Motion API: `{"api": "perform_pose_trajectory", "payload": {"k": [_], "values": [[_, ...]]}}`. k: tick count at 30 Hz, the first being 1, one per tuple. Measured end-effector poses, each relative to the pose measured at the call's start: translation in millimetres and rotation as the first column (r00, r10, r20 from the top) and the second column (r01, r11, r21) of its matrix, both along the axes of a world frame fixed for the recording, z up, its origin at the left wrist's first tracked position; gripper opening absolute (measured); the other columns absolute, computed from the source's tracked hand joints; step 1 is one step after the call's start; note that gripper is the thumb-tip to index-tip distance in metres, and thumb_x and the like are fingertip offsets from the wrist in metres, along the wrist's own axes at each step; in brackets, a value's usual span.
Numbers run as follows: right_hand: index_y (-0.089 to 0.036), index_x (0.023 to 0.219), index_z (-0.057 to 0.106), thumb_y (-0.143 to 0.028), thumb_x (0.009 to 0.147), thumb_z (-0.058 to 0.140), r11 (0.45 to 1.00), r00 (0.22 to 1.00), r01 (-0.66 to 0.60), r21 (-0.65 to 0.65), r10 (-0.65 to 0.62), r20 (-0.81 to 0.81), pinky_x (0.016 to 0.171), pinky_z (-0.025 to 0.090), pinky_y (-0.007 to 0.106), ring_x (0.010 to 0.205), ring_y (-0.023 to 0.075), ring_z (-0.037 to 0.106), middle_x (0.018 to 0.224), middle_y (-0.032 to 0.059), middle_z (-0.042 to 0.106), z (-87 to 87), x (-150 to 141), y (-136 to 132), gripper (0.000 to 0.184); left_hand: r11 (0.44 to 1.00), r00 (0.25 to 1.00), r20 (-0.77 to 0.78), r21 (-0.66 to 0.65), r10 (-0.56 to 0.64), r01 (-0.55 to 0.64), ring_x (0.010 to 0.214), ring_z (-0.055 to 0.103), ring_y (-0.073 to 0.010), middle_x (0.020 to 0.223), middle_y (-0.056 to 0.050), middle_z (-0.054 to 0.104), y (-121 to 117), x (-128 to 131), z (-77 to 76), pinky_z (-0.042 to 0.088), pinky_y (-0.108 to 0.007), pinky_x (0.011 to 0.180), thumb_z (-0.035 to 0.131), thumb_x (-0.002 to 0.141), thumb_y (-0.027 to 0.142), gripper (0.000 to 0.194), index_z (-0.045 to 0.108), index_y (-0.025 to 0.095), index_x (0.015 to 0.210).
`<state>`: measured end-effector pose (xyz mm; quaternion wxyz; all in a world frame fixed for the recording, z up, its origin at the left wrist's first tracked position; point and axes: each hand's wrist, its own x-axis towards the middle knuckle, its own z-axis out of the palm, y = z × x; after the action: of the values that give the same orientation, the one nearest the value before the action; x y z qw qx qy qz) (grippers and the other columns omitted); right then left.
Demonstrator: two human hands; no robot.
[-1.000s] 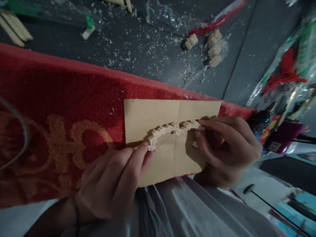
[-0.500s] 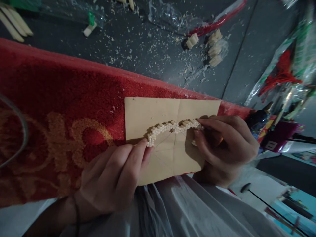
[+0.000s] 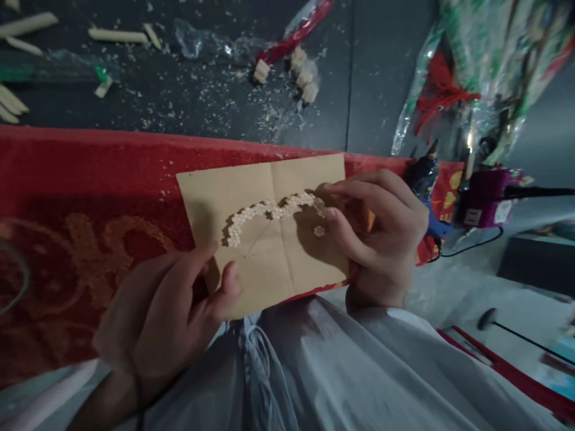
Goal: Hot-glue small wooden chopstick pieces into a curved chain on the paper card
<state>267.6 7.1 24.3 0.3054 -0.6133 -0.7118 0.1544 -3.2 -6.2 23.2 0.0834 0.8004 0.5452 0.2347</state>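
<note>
A curved chain of small pale, flower-like pieces (image 3: pixel 251 212) lies in two arcs on a creased tan paper sheet (image 3: pixel 309 263) with faint drawn lines. One loose flower-like piece (image 3: pixel 318 230) rests on the sheet below the chain's right end. My left hand (image 3: pixel 166 305) is open over the sheet's lower left corner, thumb and fingers apart, clear of the chain. Around the chain's right end, my right hand (image 3: pixel 377 224) has thumb and index finger spread. The thumb tip is at the chain's end; whether it touches I cannot tell.
Red lettered cloth (image 3: pixel 90 179) lies under the sheet. On the dark table beyond are pale shavings, sticks (image 3: pixel 117 36), ridged pale pieces (image 3: pixel 304 75) and a red plastic strip (image 3: pixel 296 33). At right are a blue glue gun (image 3: pixel 424 173), a purple box (image 3: pixel 489 194) and plastic packets.
My left hand has let go of the chain's left end and drawn back, its fingers opening. My right thumb and finger have spread at the other end. The camera view has shifted and turned.
</note>
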Motion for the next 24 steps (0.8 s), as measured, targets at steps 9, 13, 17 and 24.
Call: {"api": "perform_pose_trajectory", "payload": {"k": [9, 13, 17, 24], "values": [[-0.025, 0.103, 0.072, -0.02, 0.1, 0.067, 0.99, 0.989, 0.143, 0.01, -0.143, -0.036, 0.076, 0.059, 0.037, 0.086, 0.0211, 0.071, 0.093, 0.0061, 0.076, 8.4, 4.6, -19.0, 0.008, 0.944, 0.937, -0.121, -0.086, -0.328, 0.319, 0.08, 0.069, -0.0237, 0.096, -0.006, 0.079, 43.1, 39.0, 30.9, 0.049, -0.037, 0.072, 0.059, 0.106, 0.032, 0.023, 0.075, 0.02, 0.115], [-0.02, 0.098, 0.071, -0.027, 0.098, 0.069, 0.996, 0.993, 0.094, 0.0, -0.093, -0.079, 0.068, 0.055, 0.031, 0.077, 0.0175, 0.068, 0.082, 0.0032, 0.073, -3.4, 2.2, -22.3, 0.008, 0.909, 0.899, -0.151, 0.009, -0.411, 0.417, 0.085, 0.067, -0.0237, 0.096, -0.006, 0.076, 60.6, 59.2, 26.7, 0.05, -0.036, 0.077, 0.062, 0.104, 0.031, 0.021, 0.074, 0.019, 0.117], [-0.019, 0.096, 0.072, -0.027, 0.101, 0.066, 0.994, 0.989, 0.106, -0.011, -0.106, -0.099, 0.069, 0.053, 0.029, 0.076, 0.0158, 0.068, 0.083, 0.0035, 0.074, -10.3, 1.0, -18.3, 0.01, 0.92, 0.91, -0.141, -0.024, -0.39, 0.391, 0.097, 0.071, -0.0272, 0.106, -0.009, 0.08, 70.9, 70.7, 17.0, 0.054, -0.039, 0.087, 0.066, 0.101, 0.03, 0.019, 0.077, 0.02, 0.111], [-0.014, 0.095, 0.073, -0.023, 0.1, 0.068, 0.996, 0.992, 0.089, 0.014, -0.087, -0.094, 0.069, 0.054, 0.03, 0.075, 0.017, 0.067, 0.083, 0.0065, 0.074, -10.3, 4.3, -15.8, 0.012, 0.922, 0.911, -0.144, -0.083, -0.386, 0.378, 0.088, 0.074, -0.03, 0.099, -0.011, 0.082, 79.0, 70.9, 9.1, 0.051, -0.041, 0.078, 0.069, 0.099, 0.029, 0.017, 0.079, 0.018, 0.107]]}}
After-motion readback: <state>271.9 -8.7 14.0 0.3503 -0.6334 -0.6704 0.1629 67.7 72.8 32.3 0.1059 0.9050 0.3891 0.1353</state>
